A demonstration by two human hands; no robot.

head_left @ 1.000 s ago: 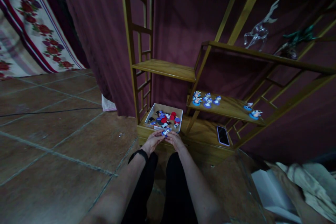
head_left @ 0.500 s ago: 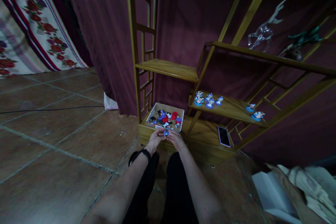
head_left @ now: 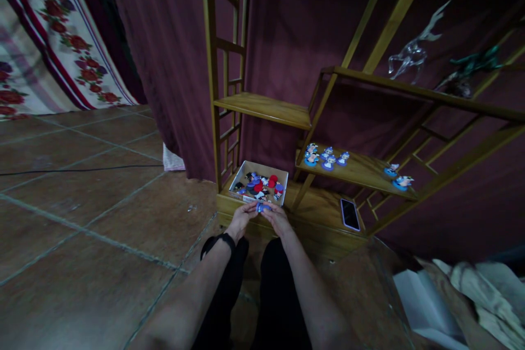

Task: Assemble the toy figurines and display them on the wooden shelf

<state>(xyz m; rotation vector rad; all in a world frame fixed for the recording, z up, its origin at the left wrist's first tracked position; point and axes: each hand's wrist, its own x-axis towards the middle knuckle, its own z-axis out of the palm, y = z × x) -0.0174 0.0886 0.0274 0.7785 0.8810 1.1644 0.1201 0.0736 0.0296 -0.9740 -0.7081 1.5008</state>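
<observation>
Between the fingertips of both hands is a small purple-blue figurine point(head_left: 263, 207), lying sideways. My left hand point(head_left: 243, 219) pinches its left end, and my right hand point(head_left: 278, 219) grips its right end. Just beyond my fingers stands an open cardboard box point(head_left: 284, 176) holding a jumble of figurines point(head_left: 259, 185) in purple, red, black and white. On the shelf to the right, purple-based figurines point(head_left: 328, 162) stand in a cluster beside blue-based ones point(head_left: 311, 158). Two more blue-based figurines point(head_left: 403, 182) are at that shelf's right end.
The wooden display rack point(head_left: 262, 108) rises in front of me. A phone point(head_left: 350, 214) lies on its low board. Above right stand a clear glass animal point(head_left: 410, 54) and a green one point(head_left: 478, 60). A white box point(head_left: 429, 306) and cloth lie on the floor at right.
The figurine in my hands has turned, so more of its purple-blue length shows between my fingers. Both hands stay in nearly the same place before the box.
</observation>
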